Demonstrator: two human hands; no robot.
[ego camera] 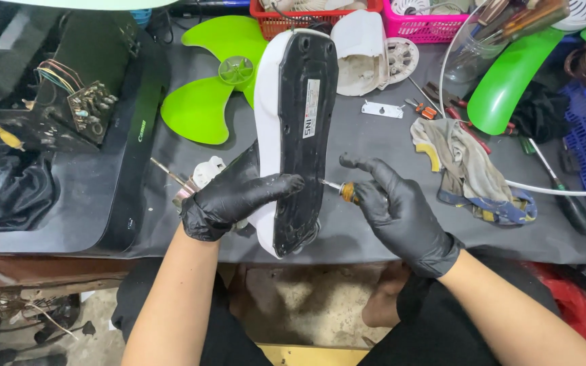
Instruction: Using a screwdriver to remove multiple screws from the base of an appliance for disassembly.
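While the left hand (235,196) is gripping the upended fan base (296,135), its length running away from the worker, the right hand (398,207) is pinching a screwdriver (344,190) against its right edge.

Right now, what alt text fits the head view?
Two black-gloved hands work on a white fan base stood on edge: the left hand steadies it, the right hand holds a screwdriver to its black underside. A green fan blade lies behind.
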